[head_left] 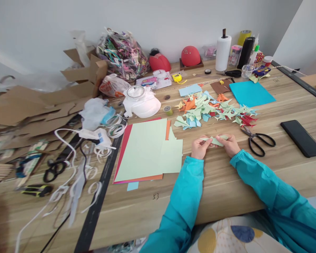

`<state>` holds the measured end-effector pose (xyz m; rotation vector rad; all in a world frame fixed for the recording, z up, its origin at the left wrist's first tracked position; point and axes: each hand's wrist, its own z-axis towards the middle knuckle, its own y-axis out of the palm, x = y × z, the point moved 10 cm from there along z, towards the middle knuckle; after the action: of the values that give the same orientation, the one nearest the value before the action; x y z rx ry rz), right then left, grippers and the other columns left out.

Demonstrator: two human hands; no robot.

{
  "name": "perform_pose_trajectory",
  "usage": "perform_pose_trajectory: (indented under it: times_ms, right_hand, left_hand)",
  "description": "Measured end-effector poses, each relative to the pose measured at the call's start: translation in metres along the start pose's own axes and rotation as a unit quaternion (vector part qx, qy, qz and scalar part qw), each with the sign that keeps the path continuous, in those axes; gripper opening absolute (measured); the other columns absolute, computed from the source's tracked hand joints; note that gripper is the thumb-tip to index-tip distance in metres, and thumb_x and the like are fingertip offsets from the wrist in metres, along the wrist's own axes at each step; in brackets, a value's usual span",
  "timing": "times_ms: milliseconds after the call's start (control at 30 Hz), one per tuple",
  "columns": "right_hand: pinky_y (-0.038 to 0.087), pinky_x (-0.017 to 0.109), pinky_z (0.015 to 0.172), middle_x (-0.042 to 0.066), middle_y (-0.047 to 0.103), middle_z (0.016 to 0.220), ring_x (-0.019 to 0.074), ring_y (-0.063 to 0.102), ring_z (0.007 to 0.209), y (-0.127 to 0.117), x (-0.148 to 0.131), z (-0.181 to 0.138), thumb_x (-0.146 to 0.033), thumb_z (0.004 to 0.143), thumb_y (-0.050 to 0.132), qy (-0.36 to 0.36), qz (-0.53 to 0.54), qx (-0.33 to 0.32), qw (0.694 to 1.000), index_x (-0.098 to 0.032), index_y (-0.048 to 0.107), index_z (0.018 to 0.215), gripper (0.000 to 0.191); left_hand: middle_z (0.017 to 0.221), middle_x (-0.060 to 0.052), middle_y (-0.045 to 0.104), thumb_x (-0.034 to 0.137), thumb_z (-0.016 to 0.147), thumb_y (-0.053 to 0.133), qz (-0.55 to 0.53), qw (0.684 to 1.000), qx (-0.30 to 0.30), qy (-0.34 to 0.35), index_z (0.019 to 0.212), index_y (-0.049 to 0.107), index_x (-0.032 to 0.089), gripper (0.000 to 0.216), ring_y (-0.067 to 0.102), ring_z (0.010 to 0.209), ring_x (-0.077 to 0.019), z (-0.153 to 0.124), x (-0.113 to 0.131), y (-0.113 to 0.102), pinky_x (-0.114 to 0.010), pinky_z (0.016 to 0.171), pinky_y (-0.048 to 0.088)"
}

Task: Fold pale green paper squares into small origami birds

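Currently, in the head view, we are pinching a folded paper (216, 141) between our left hand (199, 147) and right hand (231, 144), fingertips pressed together on its ends, over the table (226, 182) toward its front edge. If it slips, we are risking a crooked crease, or our sleeve nudging the scissors (250, 136) just beside.

A small piece of pale green paper (215, 141), folded into a narrow, pointed shape (creases too small to make out), lies roughly level, low over the table (221, 182), its ends pinched in the left grip (199, 147) and right grip (230, 144).
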<state>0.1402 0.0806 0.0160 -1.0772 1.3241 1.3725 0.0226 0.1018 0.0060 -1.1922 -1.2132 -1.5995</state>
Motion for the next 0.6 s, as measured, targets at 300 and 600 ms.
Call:
perform_pose_trajectory:
  times_ms: [300,600]
  right_hand:
    - [0.042,0.028,0.050,0.005,0.062,0.049,0.0165,0.058,0.050,-0.016,0.028,0.001,-0.054,0.076,0.055,0.056,0.010,0.042,0.997,-0.015,0.068,0.059,0.044]
    - [0.048,0.032,0.055,0.006,0.065,0.056,0.0192,0.060,0.056,-0.010,0.026,0.002,-0.060,0.074,0.052,0.055,0.016,0.016,0.998,-0.016,0.068,0.064,0.048]
  left_hand:
    - [0.057,0.001,0.055,0.038,0.063,0.071,-0.010,1.000,-0.008,-0.029,0.057,0.060,0.015,0.026,0.058,0.054,-0.0135,-0.001,-0.002,0.004,-0.029,0.057,0.049]
    - [0.057,0.001,0.058,0.038,0.063,0.071,0.002,0.999,0.024,-0.031,0.059,0.062,0.015,0.024,0.057,0.054,-0.0121,0.000,-0.008,-0.005,-0.027,0.057,0.047]
